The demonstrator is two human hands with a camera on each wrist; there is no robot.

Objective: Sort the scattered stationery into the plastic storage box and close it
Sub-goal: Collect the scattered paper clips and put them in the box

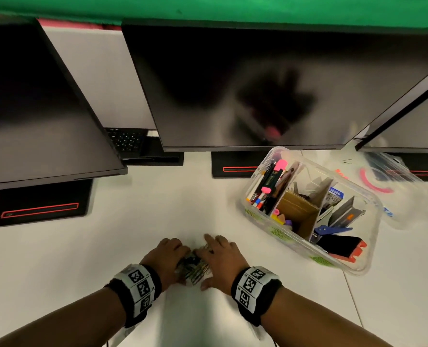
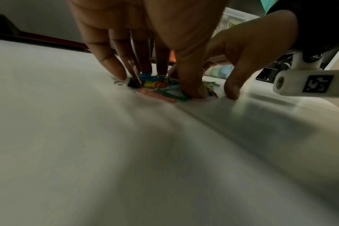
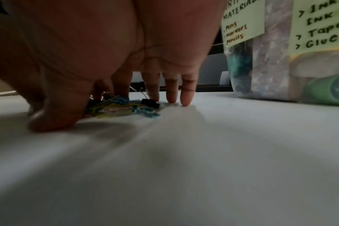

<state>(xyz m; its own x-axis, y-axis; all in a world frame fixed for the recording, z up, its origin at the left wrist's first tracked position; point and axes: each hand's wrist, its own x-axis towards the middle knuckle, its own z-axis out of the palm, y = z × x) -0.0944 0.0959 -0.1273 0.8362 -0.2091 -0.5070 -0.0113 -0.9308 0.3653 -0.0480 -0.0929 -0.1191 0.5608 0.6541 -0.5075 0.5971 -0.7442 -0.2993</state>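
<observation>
A small pile of coloured paper clips and black binder clips (image 1: 194, 266) lies on the white table, close to me. My left hand (image 1: 180, 256) curls over its left side; in the left wrist view the left hand (image 2: 159, 82) has its fingers behind the clips (image 2: 157, 84) and its thumb pressed on their front. My right hand (image 1: 214, 259) flanks the pile from the right. In the right wrist view the right hand's fingertips (image 3: 171, 99) and thumb stand on the table around the clips (image 3: 116, 109). The clear plastic storage box (image 1: 270, 230) stands open to the right, its divided sections holding pens, highlighters and other stationery.
The box's clear lid (image 1: 375, 187) lies behind it at the right. Three dark monitors (image 1: 258, 83) on black stands (image 1: 40, 205) line the back of the table, with a keyboard (image 1: 125, 140) behind them. Handwritten labels (image 3: 240, 26) are stuck on the box wall.
</observation>
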